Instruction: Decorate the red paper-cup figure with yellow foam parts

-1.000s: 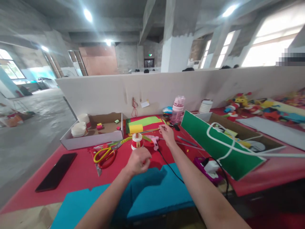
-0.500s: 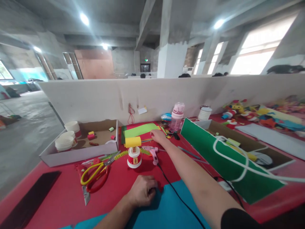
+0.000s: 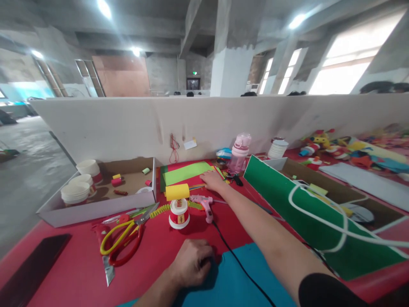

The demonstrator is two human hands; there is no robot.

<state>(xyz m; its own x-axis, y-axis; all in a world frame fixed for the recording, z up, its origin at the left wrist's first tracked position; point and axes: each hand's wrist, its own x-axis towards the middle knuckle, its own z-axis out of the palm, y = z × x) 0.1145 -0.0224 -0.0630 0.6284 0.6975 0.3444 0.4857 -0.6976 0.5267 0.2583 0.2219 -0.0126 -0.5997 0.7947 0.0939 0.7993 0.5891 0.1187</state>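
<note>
My left hand [image 3: 193,262] rests loosely curled at the edge of a blue sheet [image 3: 243,277], with nothing seen in its fingers. Stretched forward, my right hand [image 3: 213,180] lies with its fingers extended on a light green sheet [image 3: 185,173], beside thin coloured strips [image 3: 196,186]. Between the hands stands a small figure made from a red and white paper cup [image 3: 179,214], with a yellow paper roll [image 3: 177,192] on top and folded yellow-green paper arms [image 3: 160,210]. Just right of it lies a pink glue gun [image 3: 205,205], its black cord running toward me.
Yellow and red scissors [image 3: 123,241] and a utility knife [image 3: 105,251] lie left. A white box [image 3: 105,211] there holds paper cups [image 3: 76,192]. A pink bottle [image 3: 239,153] stands near the partition [image 3: 128,128]. At right is a green-sided box [image 3: 287,204] with a white cord.
My right hand's fingers have gone from bunched to extended and lower on the green sheet. The left hand stays about where it was. The view has shifted slightly.
</note>
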